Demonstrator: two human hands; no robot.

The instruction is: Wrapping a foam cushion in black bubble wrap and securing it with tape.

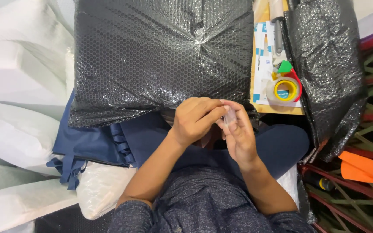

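A small clear strip of tape (229, 117) is pinched between left hand (194, 119) and right hand (239, 136), fingertips pressed together, prob. so it can't fold on itself. Both are held just below the black bubble-wrap parcel (160, 56). Tape dispenser (286, 88) lies right of parcel, w/ blue cloth (96, 142) under its lower-left edge.

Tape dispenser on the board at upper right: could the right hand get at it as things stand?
Probably yes. The tape dispenser lies uncovered just beyond the right hand, nothing between them, though that hand is pinching a small clear piece with the left hand.
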